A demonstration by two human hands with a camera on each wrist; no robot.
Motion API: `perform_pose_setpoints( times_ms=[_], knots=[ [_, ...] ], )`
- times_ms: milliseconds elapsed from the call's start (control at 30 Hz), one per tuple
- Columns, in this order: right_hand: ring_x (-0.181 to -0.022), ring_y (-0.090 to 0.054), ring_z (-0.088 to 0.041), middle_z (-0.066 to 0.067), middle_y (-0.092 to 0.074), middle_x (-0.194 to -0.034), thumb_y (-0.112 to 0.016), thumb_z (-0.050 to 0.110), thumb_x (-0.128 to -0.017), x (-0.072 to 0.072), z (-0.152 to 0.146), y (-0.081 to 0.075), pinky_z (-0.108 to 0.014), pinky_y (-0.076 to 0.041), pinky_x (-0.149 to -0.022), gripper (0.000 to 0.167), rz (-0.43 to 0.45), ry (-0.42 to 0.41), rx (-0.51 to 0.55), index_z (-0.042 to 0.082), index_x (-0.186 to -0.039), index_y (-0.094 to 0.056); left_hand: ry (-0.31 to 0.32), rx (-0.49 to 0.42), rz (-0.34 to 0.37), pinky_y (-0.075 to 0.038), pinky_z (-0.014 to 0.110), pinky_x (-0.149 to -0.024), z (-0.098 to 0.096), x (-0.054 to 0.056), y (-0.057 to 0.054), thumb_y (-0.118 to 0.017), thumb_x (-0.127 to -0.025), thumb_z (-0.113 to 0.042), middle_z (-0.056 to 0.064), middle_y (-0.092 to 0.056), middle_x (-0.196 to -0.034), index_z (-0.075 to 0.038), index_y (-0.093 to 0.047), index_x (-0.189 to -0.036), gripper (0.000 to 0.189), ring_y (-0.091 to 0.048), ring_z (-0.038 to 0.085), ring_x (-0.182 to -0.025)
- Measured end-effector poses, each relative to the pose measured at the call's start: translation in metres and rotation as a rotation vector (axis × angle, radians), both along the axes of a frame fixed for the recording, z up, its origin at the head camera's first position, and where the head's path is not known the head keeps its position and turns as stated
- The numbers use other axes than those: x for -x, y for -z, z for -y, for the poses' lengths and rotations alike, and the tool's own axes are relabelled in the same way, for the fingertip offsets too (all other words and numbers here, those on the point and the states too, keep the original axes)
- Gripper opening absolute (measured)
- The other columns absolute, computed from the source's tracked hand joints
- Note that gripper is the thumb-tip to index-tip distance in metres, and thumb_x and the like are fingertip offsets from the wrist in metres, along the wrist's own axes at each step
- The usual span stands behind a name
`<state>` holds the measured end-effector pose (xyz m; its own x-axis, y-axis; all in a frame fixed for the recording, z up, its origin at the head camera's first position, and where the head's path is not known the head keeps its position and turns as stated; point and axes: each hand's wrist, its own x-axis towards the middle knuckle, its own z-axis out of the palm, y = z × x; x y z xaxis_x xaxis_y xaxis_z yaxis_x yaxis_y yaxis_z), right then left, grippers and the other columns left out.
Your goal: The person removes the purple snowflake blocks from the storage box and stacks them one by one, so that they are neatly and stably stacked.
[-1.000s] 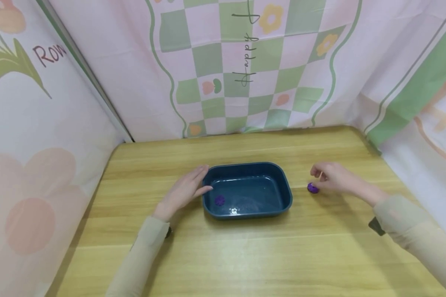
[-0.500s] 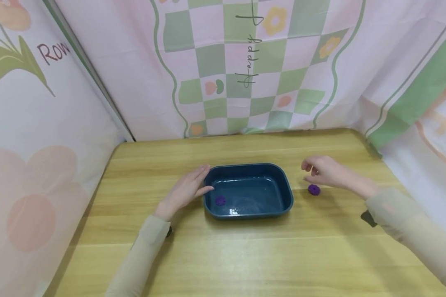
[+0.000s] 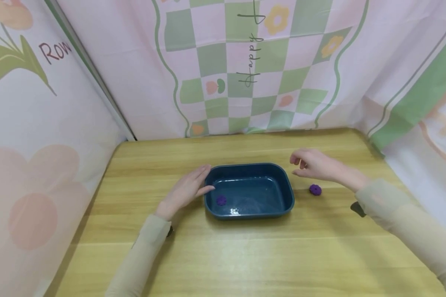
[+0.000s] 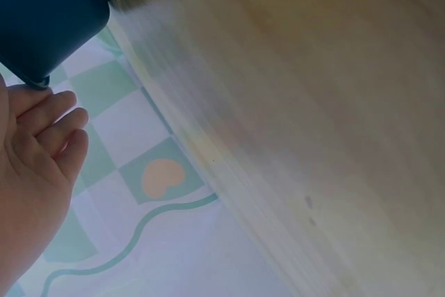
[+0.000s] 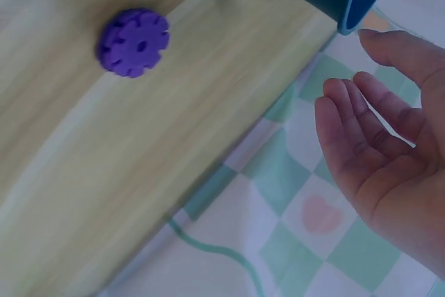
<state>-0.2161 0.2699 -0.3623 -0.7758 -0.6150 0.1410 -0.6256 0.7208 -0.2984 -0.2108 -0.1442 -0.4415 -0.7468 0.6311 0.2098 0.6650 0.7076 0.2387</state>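
Observation:
A dark blue rectangular basin (image 3: 250, 212) stands on the wooden table. My left hand (image 3: 186, 190) rests at the basin's left rim, fingers extended along the outside and thumb at the edge. One purple notched disc (image 3: 221, 200) lies inside the basin, near its left end. To the right of the basin, purple notched discs (image 5: 133, 42) lie on the table, one appearing stacked on another in the right wrist view. My right hand (image 3: 314, 164) hovers up and left of them, near the basin's right rear corner, its fingers loosely bent with nothing between them.
The wooden table (image 3: 223, 255) extends on all sides of the basin. Behind it hangs a checkered, flowered cloth (image 3: 238, 66). Printed cloth (image 3: 33, 165) also hangs at the left, and more cloth (image 3: 427, 165) at the right.
My right hand has let go of the purple discs on the table and moved left and away, toward the basin. My left hand has stayed at the basin's rim.

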Motion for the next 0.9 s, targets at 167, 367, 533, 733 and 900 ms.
perform_pose_setpoints(
  times_ms=[167,367,533,733,900],
  knots=[
    [-0.073,-0.065,-0.015,-0.007,-0.067,-0.089,-0.079,0.003,-0.079,0.001,0.012,-0.005,-0.027,-0.059,-0.064,0.022,0.018,-0.012,-0.015,0.002,-0.096,-0.066,0.002,0.004,-0.006,-0.038,0.048,-0.120,0.000,0.000,0.000,-0.055,-0.099,-0.045,0.021,-0.043,-0.154,0.002,-0.039,-0.149,0.071,-0.042,0.033,-0.144],
    [-0.075,-0.066,-0.019,-0.010,-0.068,-0.091,-0.078,0.008,-0.082,0.005,0.028,-0.009,-0.029,-0.058,-0.066,0.022,0.026,-0.018,-0.053,0.001,-0.098,-0.066,0.008,0.003,-0.015,-0.039,0.048,-0.119,0.000,0.000,0.000,-0.055,-0.099,-0.044,0.022,-0.043,-0.153,0.003,-0.039,-0.149,0.071,-0.043,0.035,-0.143],
    [-0.075,-0.065,-0.018,-0.011,-0.068,-0.093,-0.077,0.010,-0.082,0.010,0.045,-0.009,-0.029,-0.057,-0.066,0.021,0.034,-0.055,-0.056,0.002,-0.097,-0.066,0.007,0.007,-0.011,-0.038,0.048,-0.120,0.001,0.001,-0.001,-0.055,-0.099,-0.045,0.022,-0.043,-0.154,0.003,-0.038,-0.150,0.071,-0.043,0.035,-0.143],
    [-0.076,-0.063,-0.018,-0.010,-0.067,-0.094,-0.078,0.012,-0.082,0.015,0.066,-0.002,-0.031,-0.057,-0.068,0.022,0.045,-0.081,-0.086,0.003,-0.099,-0.067,-0.006,0.039,0.000,-0.036,0.047,-0.121,0.000,0.001,-0.002,-0.053,-0.100,-0.048,0.019,-0.041,-0.155,0.000,-0.036,-0.151,0.072,-0.041,0.033,-0.145],
    [-0.076,-0.063,-0.018,-0.010,-0.066,-0.093,-0.078,0.011,-0.082,0.017,0.080,0.003,-0.029,-0.056,-0.067,0.023,0.051,-0.128,-0.083,0.001,-0.100,-0.067,-0.009,0.046,-0.004,-0.035,0.046,-0.122,-0.001,0.000,-0.004,-0.054,-0.100,-0.046,0.020,-0.042,-0.155,0.001,-0.036,-0.151,0.072,-0.041,0.034,-0.145]
  ],
)
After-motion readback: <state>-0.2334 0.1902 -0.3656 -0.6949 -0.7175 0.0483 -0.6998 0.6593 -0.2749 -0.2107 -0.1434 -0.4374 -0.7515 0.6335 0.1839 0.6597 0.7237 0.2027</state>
